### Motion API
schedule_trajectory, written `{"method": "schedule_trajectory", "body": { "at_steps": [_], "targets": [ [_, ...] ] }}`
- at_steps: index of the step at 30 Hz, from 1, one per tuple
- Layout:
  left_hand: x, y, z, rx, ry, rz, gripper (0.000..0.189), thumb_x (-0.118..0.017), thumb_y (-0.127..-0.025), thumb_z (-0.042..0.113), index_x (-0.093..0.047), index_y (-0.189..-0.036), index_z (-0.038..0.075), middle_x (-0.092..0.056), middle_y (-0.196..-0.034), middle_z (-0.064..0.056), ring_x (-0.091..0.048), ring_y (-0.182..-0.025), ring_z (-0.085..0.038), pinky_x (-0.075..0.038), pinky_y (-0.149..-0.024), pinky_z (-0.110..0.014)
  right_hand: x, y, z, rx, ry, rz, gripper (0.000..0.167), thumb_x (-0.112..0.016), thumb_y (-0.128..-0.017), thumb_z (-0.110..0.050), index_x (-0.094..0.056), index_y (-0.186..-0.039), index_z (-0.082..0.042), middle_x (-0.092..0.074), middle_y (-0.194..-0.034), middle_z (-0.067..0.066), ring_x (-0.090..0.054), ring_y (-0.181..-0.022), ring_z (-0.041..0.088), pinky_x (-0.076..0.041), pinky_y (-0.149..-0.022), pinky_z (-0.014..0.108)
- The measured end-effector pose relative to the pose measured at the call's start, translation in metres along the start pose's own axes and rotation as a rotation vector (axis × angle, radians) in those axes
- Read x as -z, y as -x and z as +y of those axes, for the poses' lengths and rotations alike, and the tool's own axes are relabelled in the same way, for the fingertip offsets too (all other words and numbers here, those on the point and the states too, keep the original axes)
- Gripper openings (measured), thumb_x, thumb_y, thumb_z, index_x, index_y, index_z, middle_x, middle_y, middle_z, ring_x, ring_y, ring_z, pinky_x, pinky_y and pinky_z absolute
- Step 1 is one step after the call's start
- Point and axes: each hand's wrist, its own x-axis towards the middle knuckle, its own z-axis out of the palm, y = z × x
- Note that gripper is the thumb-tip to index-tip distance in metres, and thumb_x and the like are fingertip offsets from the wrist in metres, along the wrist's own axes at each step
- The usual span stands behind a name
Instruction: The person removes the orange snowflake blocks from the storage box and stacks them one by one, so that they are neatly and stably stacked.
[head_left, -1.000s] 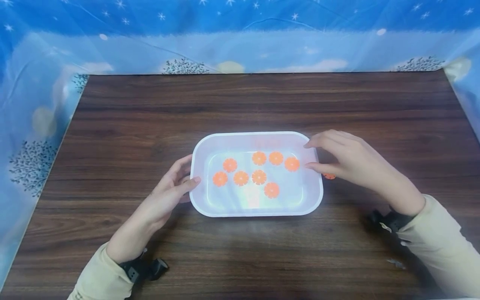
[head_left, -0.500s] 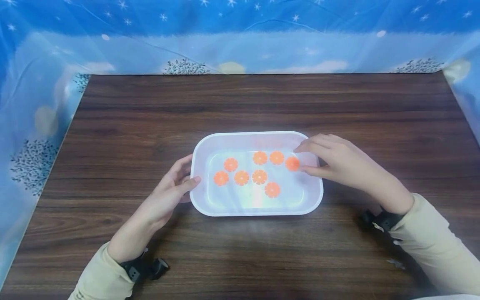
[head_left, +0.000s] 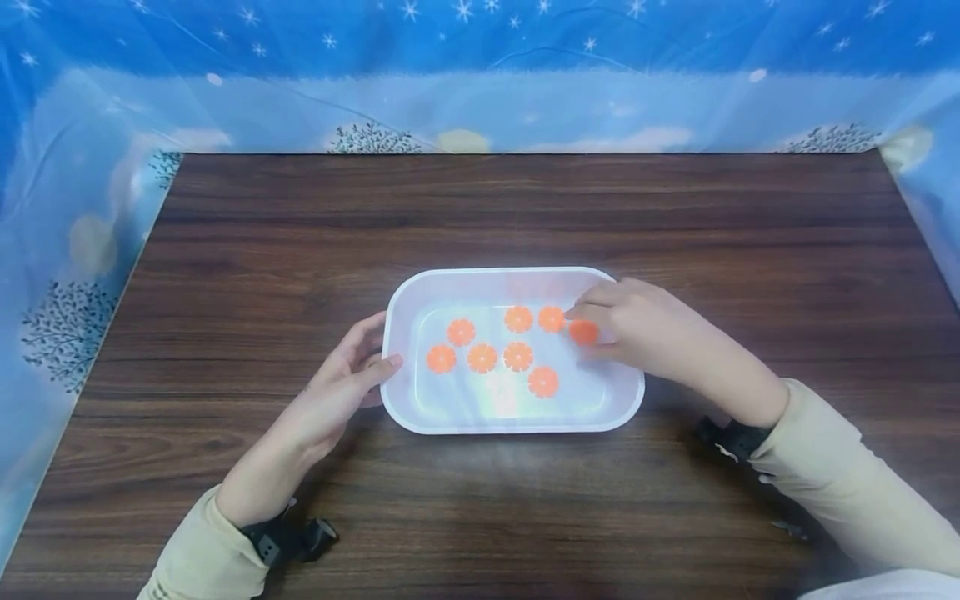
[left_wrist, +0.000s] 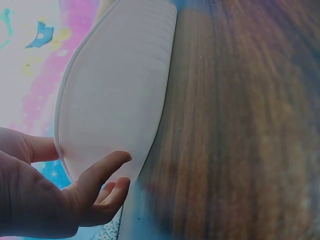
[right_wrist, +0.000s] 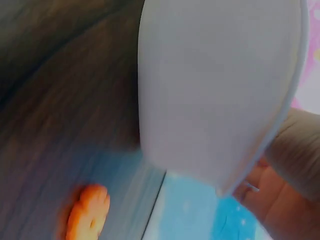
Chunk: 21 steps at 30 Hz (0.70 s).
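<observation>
A white rectangular plastic tray [head_left: 420, 417] sits on the dark wooden table, with several orange, scalloped round slices [head_left: 517, 357] lying flat inside. My left hand [head_left: 348, 379] grips its left end, thumb over the rim and fingers against the outer wall, as the left wrist view shows. My right hand [head_left: 637, 333] reaches over the right rim, slightly blurred. Its thumb and fingertips lie apart on either side of the rightmost slice [head_left: 583, 332]. In the right wrist view, another orange slice [right_wrist: 89, 214] lies on the table outside the tray; the hand hides it in the head view.
The wooden table [head_left: 300, 225] extends around the tray to its back edge. Blue patterned cloth [head_left: 525, 108] hangs behind and along the sides. A small greyish scrap [head_left: 790, 529] lies near the right forearm.
My right hand has moved left from the tray's right rim to the rightmost slice inside. My left hand keeps its grip, and the slices keep their places.
</observation>
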Motion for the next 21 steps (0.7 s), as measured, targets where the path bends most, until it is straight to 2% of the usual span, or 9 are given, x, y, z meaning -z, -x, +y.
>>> {"method": "schedule_trajectory", "body": {
  "at_steps": [4, 9, 13, 21],
  "targets": [
    [0.0, -0.001, -0.001, -0.002, 0.004, -0.001, 0.058, -0.049, -0.097, 0.018, -0.02, -0.148, 0.016, -0.033, -0.144, -0.013, -0.043, -0.125, -0.031, -0.045, -0.093, -0.043, -0.003, -0.005, -0.009, -0.027, 0.095, -0.057, 0.036, -0.079, -0.072, -0.005, -0.067, -0.106, -0.002, -0.065, -0.099, 0.012, -0.063, -0.089, 0.025, -0.053, -0.078, 0.038],
    [0.001, -0.001, -0.002, -0.008, 0.003, -0.014, 0.059, -0.05, -0.097, 0.02, -0.02, -0.148, 0.017, -0.032, -0.145, -0.013, -0.041, -0.126, -0.032, -0.044, -0.095, -0.044, -0.008, -0.008, -0.017, -0.041, 0.227, -0.07, 0.024, -0.069, -0.074, 0.01, -0.062, -0.095, 0.001, -0.059, -0.079, 0.011, -0.057, -0.071, 0.022, -0.051, -0.063, 0.033],
    [0.001, -0.001, -0.003, -0.01, 0.002, -0.012, 0.059, -0.05, -0.097, 0.019, -0.02, -0.147, 0.017, -0.032, -0.145, -0.013, -0.041, -0.127, -0.032, -0.044, -0.095, -0.046, -0.011, -0.012, -0.02, -0.063, 0.239, -0.076, 0.021, -0.066, -0.074, 0.012, -0.06, -0.091, 0.002, -0.053, -0.07, 0.009, -0.052, -0.066, 0.022, -0.05, -0.061, 0.032],
    [0.003, 0.0, -0.003, -0.017, 0.002, -0.021, 0.058, -0.049, -0.097, 0.021, -0.02, -0.147, 0.016, -0.031, -0.145, -0.013, -0.04, -0.128, -0.033, -0.043, -0.096, -0.047, -0.011, -0.018, -0.022, -0.095, 0.214, -0.082, 0.017, -0.064, -0.074, 0.013, -0.061, -0.086, 0.001, -0.053, -0.067, 0.008, -0.053, -0.062, 0.022, -0.05, -0.057, 0.035]
  ]
}}
